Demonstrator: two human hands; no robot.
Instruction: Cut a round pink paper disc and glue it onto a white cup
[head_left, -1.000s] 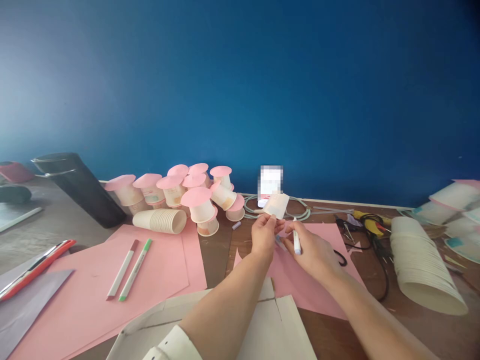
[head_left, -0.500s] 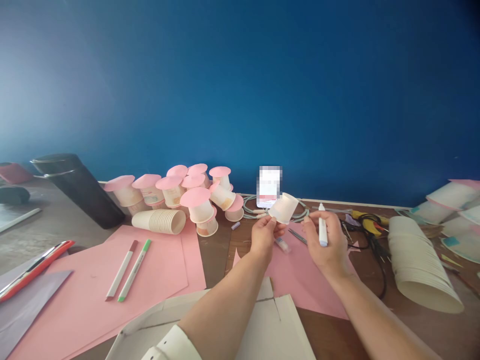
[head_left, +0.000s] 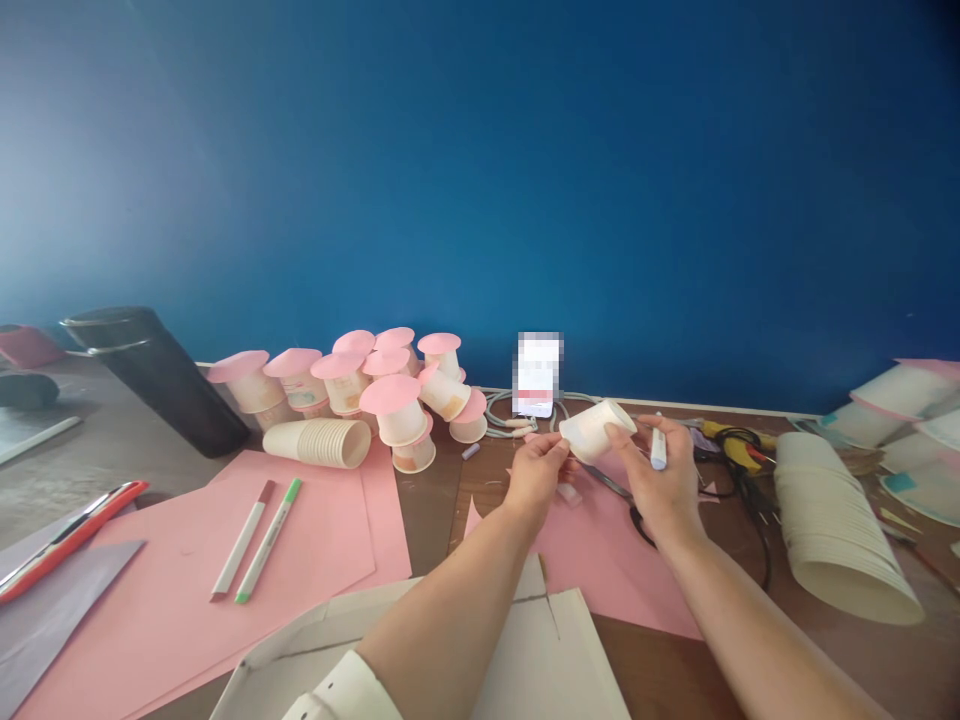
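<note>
Two hands share one white paper cup (head_left: 589,432), right of centre in the frame, tilted and held clear of the counter (head_left: 433,515). The fingers of the left hand (head_left: 536,472) pinch its left end; those of the right hand (head_left: 666,478) grip its right end, with a white marker (head_left: 658,445) tucked among them. Faint tinted marks on the cup's wall are too pale to read, and no pink disc is visible on it, so it looks part-done at most.

Just below the cup lie partly hidden scissors (head_left: 609,483) and a pink sheet (head_left: 615,575); behind it a phone (head_left: 538,376) stands by the blue wall.

Farther out, left of centre, a cluster of disc-topped cups (head_left: 391,396) appears finished, several bearing coloured marks. Nested cups (head_left: 315,443) in front of that cluster and a larger stack (head_left: 840,530) at lower right show no discs and seem unworked. More cups (head_left: 896,390), partly cut off, sit at the right edge. Two capped markers (head_left: 244,540) lie at lower left.
</note>
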